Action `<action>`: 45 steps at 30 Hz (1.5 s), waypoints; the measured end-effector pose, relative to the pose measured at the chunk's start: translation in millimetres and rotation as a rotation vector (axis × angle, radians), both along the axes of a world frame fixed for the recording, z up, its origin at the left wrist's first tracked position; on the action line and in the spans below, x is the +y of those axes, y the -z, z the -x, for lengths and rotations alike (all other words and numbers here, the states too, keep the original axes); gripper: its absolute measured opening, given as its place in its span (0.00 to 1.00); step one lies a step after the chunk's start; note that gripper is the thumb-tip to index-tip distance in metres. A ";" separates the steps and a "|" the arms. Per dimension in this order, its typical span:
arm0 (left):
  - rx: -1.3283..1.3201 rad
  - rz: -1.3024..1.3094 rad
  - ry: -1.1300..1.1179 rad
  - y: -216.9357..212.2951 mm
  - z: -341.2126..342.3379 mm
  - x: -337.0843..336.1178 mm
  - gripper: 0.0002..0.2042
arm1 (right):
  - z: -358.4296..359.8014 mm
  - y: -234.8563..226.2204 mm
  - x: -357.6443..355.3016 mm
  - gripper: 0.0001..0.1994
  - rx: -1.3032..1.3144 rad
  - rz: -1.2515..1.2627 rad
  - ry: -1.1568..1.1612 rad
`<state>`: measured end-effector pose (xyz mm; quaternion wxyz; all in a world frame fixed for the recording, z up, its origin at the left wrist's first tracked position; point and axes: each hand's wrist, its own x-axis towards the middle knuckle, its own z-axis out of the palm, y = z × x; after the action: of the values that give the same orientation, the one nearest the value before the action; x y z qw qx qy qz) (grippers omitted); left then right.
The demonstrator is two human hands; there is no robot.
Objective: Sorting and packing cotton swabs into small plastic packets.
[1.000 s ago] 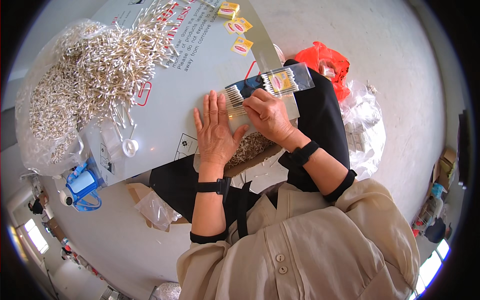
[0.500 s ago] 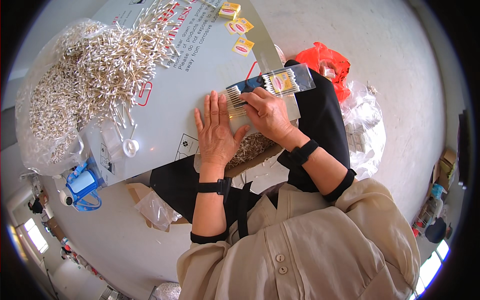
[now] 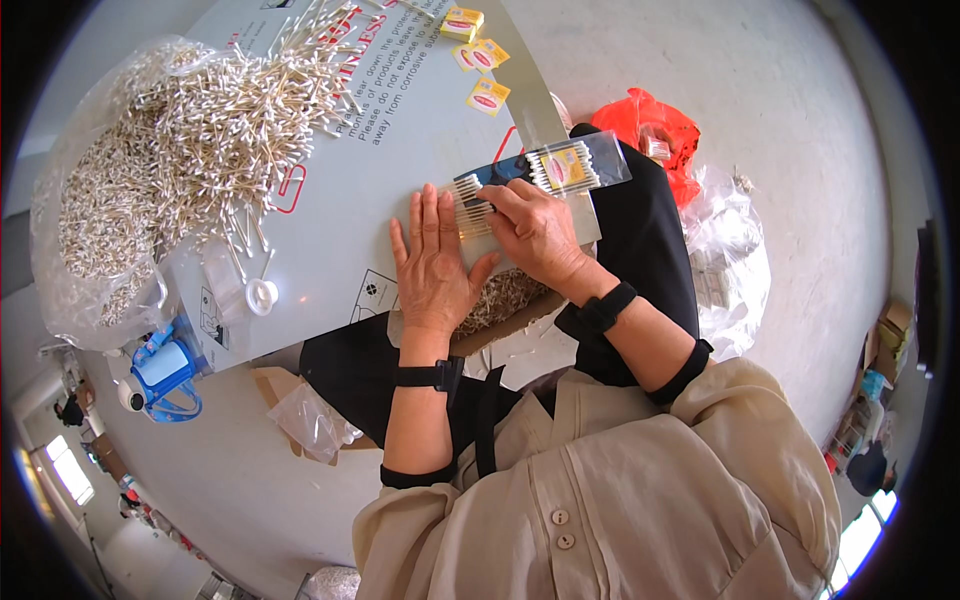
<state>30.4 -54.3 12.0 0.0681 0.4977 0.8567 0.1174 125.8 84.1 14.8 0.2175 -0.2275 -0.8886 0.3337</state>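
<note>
My left hand (image 3: 435, 265) lies flat on the grey tabletop (image 3: 350, 215), fingers stretched out, its thumb pointing toward my right hand. Beside its fingertips is a row of cotton swabs (image 3: 468, 208), laid side by side on a narrow dark blue strip (image 3: 505, 168). My right hand (image 3: 540, 232) is closed over these swabs with bent fingers; what its fingertips pinch, if anything, is hidden. Just beyond the right knuckles, a clear plastic sleeve (image 3: 612, 160) holds more swabs with a yellow label card (image 3: 563, 168) on top.
A large heap of swabs (image 3: 235, 120) spills from a clear bag at left. Yellow cards (image 3: 488, 96) lie at the far edge. A white spool (image 3: 261, 297) and blue bottle (image 3: 165, 365) are at left. Below my hands sits an open carton (image 3: 505, 305); a red bag (image 3: 645, 120) is at right.
Almost nothing differs. My right fingers have shifted very slightly over the row of swabs; my left hand stays flat in the same place.
</note>
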 end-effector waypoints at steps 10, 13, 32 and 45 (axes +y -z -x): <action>-0.016 -0.005 0.000 0.1 0.2 0.4 0.46 | 3.9 0.3 1.5 0.09 -0.070 -0.038 0.006; -0.020 -0.016 -0.001 -0.1 -0.1 0.5 0.46 | 3.2 2.0 1.4 0.08 -0.058 -0.031 0.001; -0.002 -0.021 -0.011 0.9 -0.1 0.0 0.45 | 17.1 -1.8 13.6 0.07 -0.141 0.062 0.010; 0.030 -0.006 0.016 5.2 1.0 -0.9 0.40 | 97.4 9.7 78.6 0.02 -0.080 -0.165 -0.225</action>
<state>29.4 -55.3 6.8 0.0547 0.5064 0.8533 0.1119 28.4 162.7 5.1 0.1611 -0.1211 -0.9408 0.2725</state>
